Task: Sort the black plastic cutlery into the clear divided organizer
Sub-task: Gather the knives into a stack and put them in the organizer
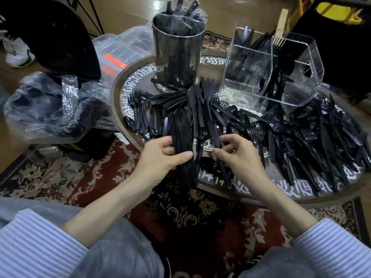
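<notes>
My left hand [160,155] grips a thick stack of black plastic knives [181,137] held upright over the near edge of the round table. My right hand [234,153] pinches a single black knife [212,133] lying in the pile beside that stack. A big heap of loose black cutlery [301,137], forks, spoons and knives mixed, covers the table. The clear divided organizer [271,67] stands at the back right, with forks, knives and spoons upright in its compartments.
A steel canister [176,55] stuffed with bagged cutlery stands at the table's back middle. Clear plastic bags [54,109] and a clear lidded box [122,47] lie on the floor at left. The round table's rim [261,199] runs close to my knees, above a patterned rug.
</notes>
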